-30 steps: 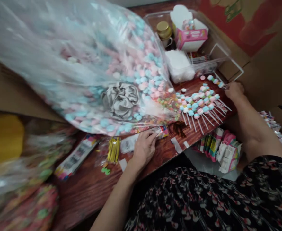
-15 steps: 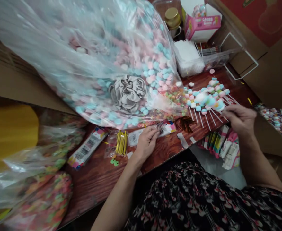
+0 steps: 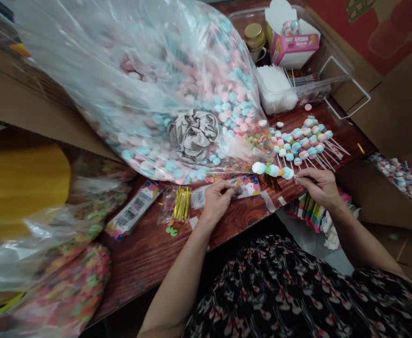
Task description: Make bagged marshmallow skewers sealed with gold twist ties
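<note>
- Right hand [image 3: 320, 185]: we had thumb and fingers pinching the stick end of a loaded candy skewer [image 3: 272, 170], just off the near right corner of the big clear bag [image 3: 156, 61].
- Skewer pointed left, roughly level, sweets clear of our fingers.
- Left hand [image 3: 220, 199]: we had it at the near edge of the big clear bag, fingers curled together at a printed packet [image 3: 248, 186]. Couldn't tell if they gripped it or only rested there.
- Step, our read: one skewer picked out and brought toward the packet, sweets end first.
- Next move, our judgement: called for a steady grip on the stick, sweets kept level, and left fingertips sorting out one thin layer of packet. Soft sweets could have squashed or snagged.
- Right of the big clear bag: our skewer rows [image 3: 304, 141], sticks toward us, on the table [image 3: 139, 267].
- Near side of it, left of our left hand: gold ties [image 3: 182, 203], then a second packet [image 3: 133, 211].
- Beyond its right side: clear bin [image 3: 313, 89] with a pink box [image 3: 301, 44] and gold-lidded jar [image 3: 254, 36].
- On it: crumpled grey bundle [image 3: 194, 134].
</note>
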`<action>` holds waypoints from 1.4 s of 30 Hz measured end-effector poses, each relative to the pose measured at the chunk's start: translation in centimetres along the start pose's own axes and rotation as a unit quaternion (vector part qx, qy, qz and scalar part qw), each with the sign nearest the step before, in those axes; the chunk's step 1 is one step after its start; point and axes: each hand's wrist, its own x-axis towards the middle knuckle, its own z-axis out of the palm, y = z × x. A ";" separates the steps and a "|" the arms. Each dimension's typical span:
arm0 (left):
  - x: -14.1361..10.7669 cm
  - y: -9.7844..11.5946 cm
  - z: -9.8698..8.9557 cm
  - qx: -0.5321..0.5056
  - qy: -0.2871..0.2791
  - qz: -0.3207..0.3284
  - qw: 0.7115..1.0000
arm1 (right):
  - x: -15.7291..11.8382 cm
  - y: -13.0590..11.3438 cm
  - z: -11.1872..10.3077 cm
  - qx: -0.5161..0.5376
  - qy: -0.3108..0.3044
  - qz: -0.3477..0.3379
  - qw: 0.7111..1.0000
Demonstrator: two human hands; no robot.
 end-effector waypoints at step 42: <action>1.3 5.2 -1.1 0.112 -0.234 0.129 0.957 | 5.8 -6.7 -0.4 -0.294 -0.060 -0.519 0.800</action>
